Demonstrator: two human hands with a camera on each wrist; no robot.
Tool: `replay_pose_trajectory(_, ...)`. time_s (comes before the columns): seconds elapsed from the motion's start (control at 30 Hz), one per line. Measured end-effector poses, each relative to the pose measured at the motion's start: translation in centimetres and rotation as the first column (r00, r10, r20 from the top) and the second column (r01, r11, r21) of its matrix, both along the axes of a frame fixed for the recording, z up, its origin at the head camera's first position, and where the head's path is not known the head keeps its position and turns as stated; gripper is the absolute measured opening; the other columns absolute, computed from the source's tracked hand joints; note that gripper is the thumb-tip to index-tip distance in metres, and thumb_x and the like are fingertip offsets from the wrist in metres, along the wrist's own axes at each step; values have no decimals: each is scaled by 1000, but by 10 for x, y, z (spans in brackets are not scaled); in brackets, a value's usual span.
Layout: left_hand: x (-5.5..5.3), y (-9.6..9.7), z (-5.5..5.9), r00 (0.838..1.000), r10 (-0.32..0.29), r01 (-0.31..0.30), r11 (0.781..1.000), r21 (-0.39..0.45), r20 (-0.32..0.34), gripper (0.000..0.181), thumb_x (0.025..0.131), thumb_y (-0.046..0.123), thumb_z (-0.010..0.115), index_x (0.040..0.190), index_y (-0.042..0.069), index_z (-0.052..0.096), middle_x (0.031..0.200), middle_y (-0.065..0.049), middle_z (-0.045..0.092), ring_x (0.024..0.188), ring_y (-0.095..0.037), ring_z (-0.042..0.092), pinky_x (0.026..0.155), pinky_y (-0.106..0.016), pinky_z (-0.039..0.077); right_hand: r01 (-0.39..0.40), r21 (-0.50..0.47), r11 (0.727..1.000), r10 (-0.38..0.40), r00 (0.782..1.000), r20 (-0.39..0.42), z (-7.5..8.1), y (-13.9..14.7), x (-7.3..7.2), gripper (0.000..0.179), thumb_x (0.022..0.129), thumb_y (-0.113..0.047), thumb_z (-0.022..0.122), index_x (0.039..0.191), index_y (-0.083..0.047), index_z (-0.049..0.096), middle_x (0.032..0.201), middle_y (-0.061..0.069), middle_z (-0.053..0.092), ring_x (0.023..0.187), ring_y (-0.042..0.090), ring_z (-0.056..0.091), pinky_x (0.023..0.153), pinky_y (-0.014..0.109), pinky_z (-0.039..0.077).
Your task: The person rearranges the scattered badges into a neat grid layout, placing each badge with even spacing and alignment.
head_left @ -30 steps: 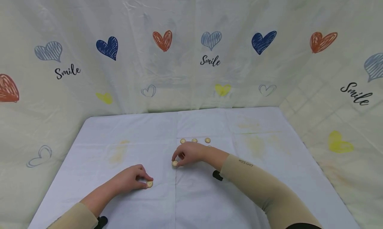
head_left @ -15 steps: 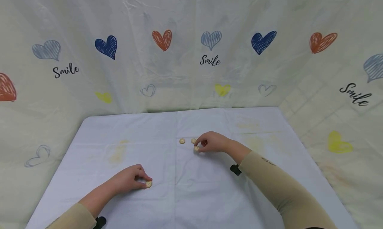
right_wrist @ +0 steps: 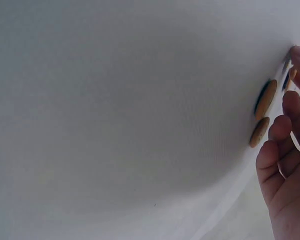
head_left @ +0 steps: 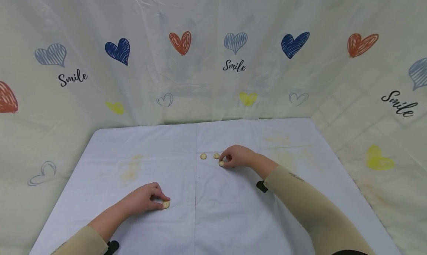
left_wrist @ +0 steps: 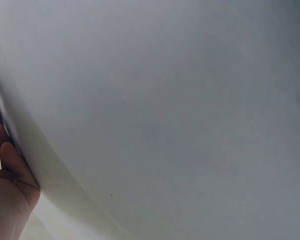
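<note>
My left hand (head_left: 146, 198) pinches a small round wooden button (head_left: 166, 204) between thumb and fingertips, low over the left part of the white cloth. In the left wrist view only some curled fingers (left_wrist: 15, 165) show at the left edge, and the button is out of sight. Farther back, my right hand (head_left: 239, 156) pinches another wooden button (head_left: 221, 164). Just beyond it lie a left button (head_left: 203, 156) and a second button (head_left: 216, 156). Under the right hand's other fingers, the right wrist view shows an upper button (right_wrist: 266, 100) and a lower button (right_wrist: 260, 132), hidden in the head view.
A white tablecloth (head_left: 160, 147) with fold lines and yellowish stains covers the table. Behind and beside it hangs a pale curtain (head_left: 207, 80) printed with hearts and "Smile". A dark strapped device (head_left: 262, 186) sits below the right wrist.
My right hand has carried its button from the middle of the cloth rightward and away, up to the row. It now covers the right-hand buttons. The left hand has stayed in place.
</note>
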State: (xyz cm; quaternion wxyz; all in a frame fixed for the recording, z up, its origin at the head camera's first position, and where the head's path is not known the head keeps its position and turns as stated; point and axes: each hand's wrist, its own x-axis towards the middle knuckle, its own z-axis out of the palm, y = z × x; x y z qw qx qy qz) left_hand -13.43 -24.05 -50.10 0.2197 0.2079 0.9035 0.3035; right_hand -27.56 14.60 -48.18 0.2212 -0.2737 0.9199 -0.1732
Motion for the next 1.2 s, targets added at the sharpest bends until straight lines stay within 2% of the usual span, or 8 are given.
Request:
replay_pose_trajectory(0.1,0,0,0,1000,-3,3,1000,3,1,23,82,28,81,104,31,78,94,13,55,85,-6,51,73,-26,43,-13,38,999,14,1000,-15,-2,-5,0,21,91,-33,72,112,-29,75,76,-7,60,69,10,53,69,30,43)
replay_pose_trajectory(0.47,1,2,2,1000,-11,11,1000,-3,-22,22,83,30,80,105,31,78,94,15,55,86,-5,52,75,-26,44,-56,80,995,62,995,-73,-4,-16,2,27,90,-34,74,117,-30,75,78,-10,58,73,8,50,71,29,41)
replay_pose_trajectory(0.63,2,2,2,999,-14,14,1000,-9,-35,22,84,32,80,105,31,77,93,15,55,85,-5,51,75,-27,44,-51,45,998,54,997,-62,0,-14,5,30,90,-33,74,120,-29,73,80,-10,59,73,9,51,71,30,42)
replay_pose_trajectory(0.87,3,0,0,999,-24,24,1000,-4,-36,23,84,35,80,106,32,77,94,15,55,85,-6,51,75,-27,43,-20,-3,1000,19,998,-61,7,5,6,28,91,-29,73,119,-27,74,79,-10,60,72,9,53,71,29,44)
replay_pose_trajectory(0.97,3,0,0,999,-28,28,1000,-5,-46,24,83,36,80,107,32,77,95,15,55,85,-5,51,74,-27,43,2,-22,1000,-3,999,-36,12,15,7,28,91,-27,74,119,-24,74,83,-10,61,76,10,54,74,31,45)
replay_pose_trajectory(1.1,4,1,1,998,-37,36,999,-11,-57,25,83,34,80,107,30,77,94,15,55,84,-5,50,73,-27,43,15,-36,999,-16,1000,-22,11,28,7,27,90,-26,74,118,-24,75,87,-11,63,79,9,54,76,31,45)
replay_pose_trajectory(1.2,4,2,2,997,-50,49,999,-8,-60,26,82,33,81,108,28,78,94,14,55,83,-5,49,72,-26,42,0,-41,999,-1,999,-32,6,34,5,27,89,-28,75,116,-24,76,82,-10,63,76,9,53,73,30,44)
